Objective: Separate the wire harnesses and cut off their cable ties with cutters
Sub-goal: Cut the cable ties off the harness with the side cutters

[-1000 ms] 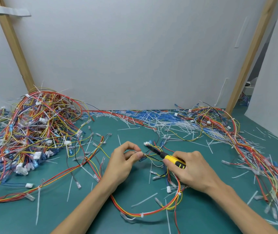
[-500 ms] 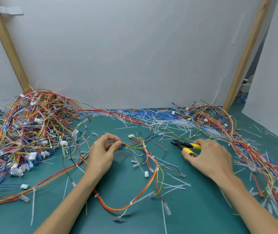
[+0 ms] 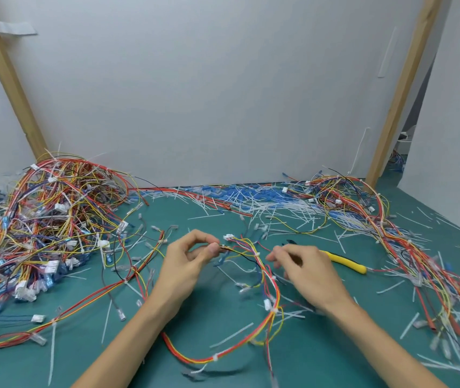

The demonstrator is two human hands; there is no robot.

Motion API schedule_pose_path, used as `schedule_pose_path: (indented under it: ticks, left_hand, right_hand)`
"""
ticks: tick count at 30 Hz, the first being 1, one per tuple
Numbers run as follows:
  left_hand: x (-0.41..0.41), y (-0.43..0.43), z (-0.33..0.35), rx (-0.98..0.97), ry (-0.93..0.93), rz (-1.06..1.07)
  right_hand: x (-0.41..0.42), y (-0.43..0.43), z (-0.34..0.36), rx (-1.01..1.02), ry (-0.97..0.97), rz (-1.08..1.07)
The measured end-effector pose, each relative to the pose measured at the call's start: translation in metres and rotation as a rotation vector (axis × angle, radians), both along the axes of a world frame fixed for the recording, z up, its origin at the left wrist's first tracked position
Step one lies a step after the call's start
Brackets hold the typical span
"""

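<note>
Head view: the teal worktop (image 3: 217, 312) carries a big tangled pile of wire harnesses (image 3: 49, 219) at left. One harness (image 3: 214, 359) loops between the forearms, and the left hand (image 3: 186, 261) pinches its upper end. The right hand (image 3: 307, 270) is blurred, its fingers loosely curled around nothing. Yellow-handled cutters (image 3: 346, 263) lie just behind it.

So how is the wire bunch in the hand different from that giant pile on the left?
The giant pile is many harnesses tangled together and heaped high by the wall; the held harness is just one, lying in a loop on the mat. The left hand pinches the held harness at one end; no hand touches the giant pile. Both have red and yellow wires, white plugs and white cable ties.
</note>
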State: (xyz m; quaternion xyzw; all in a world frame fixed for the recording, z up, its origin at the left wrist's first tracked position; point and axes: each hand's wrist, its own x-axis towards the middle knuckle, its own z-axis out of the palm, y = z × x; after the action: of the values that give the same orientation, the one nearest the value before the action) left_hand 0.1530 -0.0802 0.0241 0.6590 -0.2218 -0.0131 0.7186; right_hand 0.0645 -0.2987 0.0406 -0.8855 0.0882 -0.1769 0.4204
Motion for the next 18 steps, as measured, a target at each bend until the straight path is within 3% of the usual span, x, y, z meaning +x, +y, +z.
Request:
schedule_pose_path:
  ticks: [3, 6, 9, 12, 15, 18]
  left_hand:
    - [-0.009, -0.009, -0.002, -0.061, 0.034, -0.131]
    - [-0.014, -0.014, -0.004, -0.078, 0.084, -0.249]
    - [-0.015, -0.013, 0.0, -0.088, 0.077, -0.261]
    - [-0.014, -0.01, 0.002, -0.024, -0.007, -0.123]
    - [-0.013, -0.009, -0.001, 0.218, -0.149, 0.028]
    - [-0.016, -0.007, -0.006, 0.472, -0.454, 0.143]
  right_hand:
    - [0.0, 0.007, -0.004, 0.396, 0.279, 0.074]
    - [-0.001, 0.005, -0.007, 0.544, 0.357, 0.167]
    - [0.001, 0.002, -0.008, 0.631, 0.243, 0.21]
    - [0.003, -0.003, -0.007, 0.619, 0.067, 0.139]
    - [0.003, -0.005, -0.006, 0.541, -0.07, 0.079]
    - [0.002, -0.004, -0.006, 0.426, -0.13, 0.044]
